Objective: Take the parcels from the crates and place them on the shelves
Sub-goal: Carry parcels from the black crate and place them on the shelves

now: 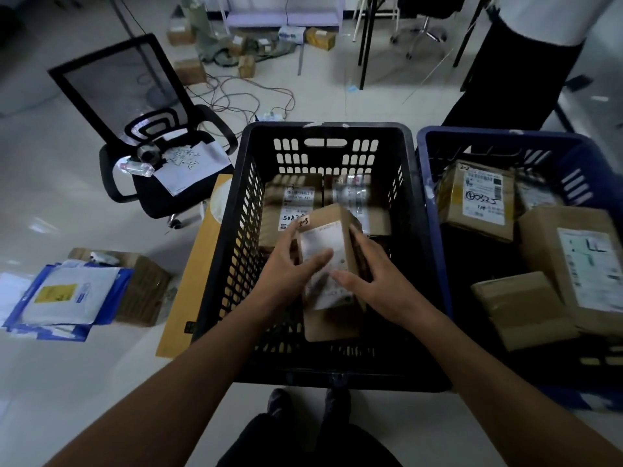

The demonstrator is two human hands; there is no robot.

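A small brown cardboard parcel (328,230) with a white label and "2-3" written on it is held over the black crate (242,203). My left hand (290,264) grips its left side and my right hand (374,278) grips its right side. Two more labelled parcels (293,197) lie at the back of the black crate, and another plain box (332,323) lies under the held one. To the right, the blue crate (435,170) holds several brown parcels (482,200). No shelves are in view.
A black mesh office chair (141,129) with papers stands to the left. A flat yellow-brown carton (192,281) leans by the black crate. Blue-white mailers (64,298) and a box lie on the floor at left. Cables and boxes litter the floor behind.
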